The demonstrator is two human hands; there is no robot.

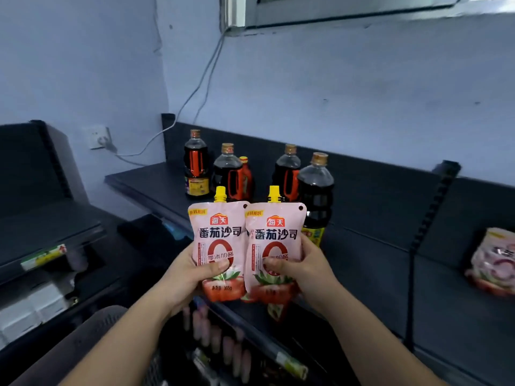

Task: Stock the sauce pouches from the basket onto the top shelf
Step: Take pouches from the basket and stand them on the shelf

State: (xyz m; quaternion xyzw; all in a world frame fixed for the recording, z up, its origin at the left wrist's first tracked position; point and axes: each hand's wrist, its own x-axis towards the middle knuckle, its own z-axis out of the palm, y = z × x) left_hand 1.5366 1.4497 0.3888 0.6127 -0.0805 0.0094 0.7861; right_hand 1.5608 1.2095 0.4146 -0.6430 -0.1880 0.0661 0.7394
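Note:
I hold two pink sauce pouches with yellow caps upright, side by side, just in front of the dark top shelf (370, 218). My left hand (192, 274) grips the left pouch (218, 238) with the thumb across its front. My right hand (303, 270) grips the right pouch (274, 240) the same way. Another pouch seems to hang behind the right one, its red bottom (276, 312) showing below. The basket (156, 369) is a dark blurred shape low between my forearms.
Several dark soy sauce bottles (316, 196) stand on the shelf right behind the pouches. More pink pouches (493, 260) lie on the shelf at far right. A black upright (429, 215) divides the shelf. Another dark rack (41, 218) stands at left; a wall socket and cable hang behind.

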